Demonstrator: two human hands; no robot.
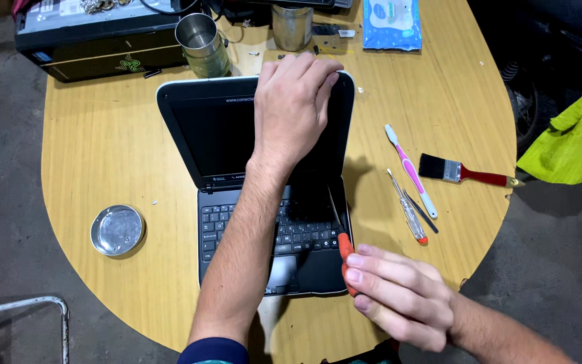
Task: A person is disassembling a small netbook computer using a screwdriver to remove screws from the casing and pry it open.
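A small black laptop [264,195] with a white-edged lid lies open mid-table. The left hand [291,108] presses flat on its dark screen, gripping nothing. The right hand [399,296] grips an orange-handled screwdriver [340,236], tip by the hinge. To the right lie a toothbrush [409,168] and paintbrush [463,172]. A shallow metal dish [117,230] at left looks empty.

Your left hand [292,111] lies flat, fingers spread forward, arm outstretched; your right hand [399,296] is curled tight, knuckles up.
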